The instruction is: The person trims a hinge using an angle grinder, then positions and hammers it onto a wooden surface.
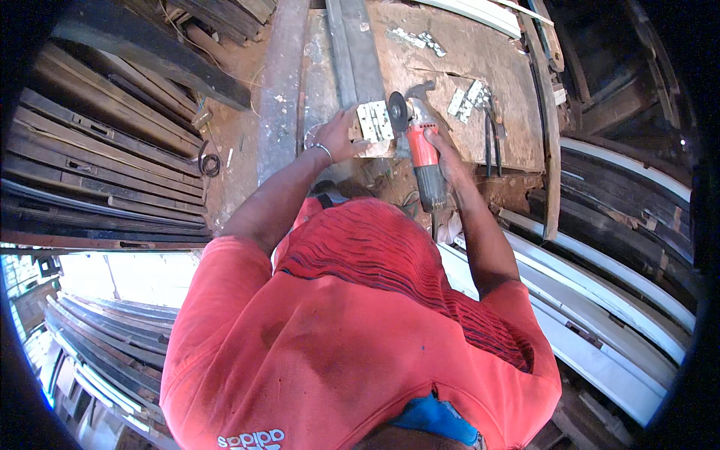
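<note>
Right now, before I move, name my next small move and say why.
I'd probably firm up your left hand's hold on the speckled plate first: that hand is at its left edge, while the angle grinder in your right hand has its disc close by the right edge.

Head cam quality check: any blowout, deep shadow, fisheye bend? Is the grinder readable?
Head view: bright patch at lower left is blown out to white; upper right sinks into shadow; corners are black; planks at left curve with the fisheye; grinder outline reads clearly, but fine detail on the pale plate beside its disc is soft.
</note>
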Motion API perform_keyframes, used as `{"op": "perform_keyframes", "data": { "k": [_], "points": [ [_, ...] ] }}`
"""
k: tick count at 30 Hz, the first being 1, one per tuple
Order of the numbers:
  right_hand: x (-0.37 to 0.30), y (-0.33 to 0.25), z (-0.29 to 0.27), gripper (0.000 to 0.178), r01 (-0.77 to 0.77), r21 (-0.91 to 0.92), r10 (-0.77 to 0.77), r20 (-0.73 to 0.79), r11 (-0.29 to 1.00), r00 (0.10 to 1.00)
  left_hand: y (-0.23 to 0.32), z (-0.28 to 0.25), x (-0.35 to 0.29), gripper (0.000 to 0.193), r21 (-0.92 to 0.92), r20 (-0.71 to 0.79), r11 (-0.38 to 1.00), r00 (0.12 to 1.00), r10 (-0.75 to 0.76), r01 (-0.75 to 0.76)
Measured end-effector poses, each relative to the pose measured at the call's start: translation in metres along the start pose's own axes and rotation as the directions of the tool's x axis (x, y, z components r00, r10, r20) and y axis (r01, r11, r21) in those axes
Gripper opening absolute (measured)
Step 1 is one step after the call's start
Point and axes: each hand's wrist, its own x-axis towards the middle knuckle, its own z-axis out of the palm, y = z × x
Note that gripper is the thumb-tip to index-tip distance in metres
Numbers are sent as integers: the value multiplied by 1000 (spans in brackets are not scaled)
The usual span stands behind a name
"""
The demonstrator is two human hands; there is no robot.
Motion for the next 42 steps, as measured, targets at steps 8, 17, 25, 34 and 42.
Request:
{"op": "perform_keyframes", "data": {
  "k": [8,17,25,34,42],
  "points": [
    [25,-9,25,67,-42,-159,19,-141,986,990,-1,0,-1,101,-41,-18,999,999,34,-35],
    [39,-10,24,73,-120,-177,104,-97,977,990,-9,7,2,102,-4,-29,999,999,42,-43],
    [43,-18,29,75,-122,-227,97,-121,966,988,-6,3,3,102,-51,-9,998,999,32,-32],
    [42,-27,42,77,-148,-289,107,-153,946,982,-4,-3,2,99,12,10,999,999,48,-48],
    [43,-9,26,69,-62,-247,34,-115,967,993,-7,-1,4,96,38,16,998,998,56,-56]
  ]
}}
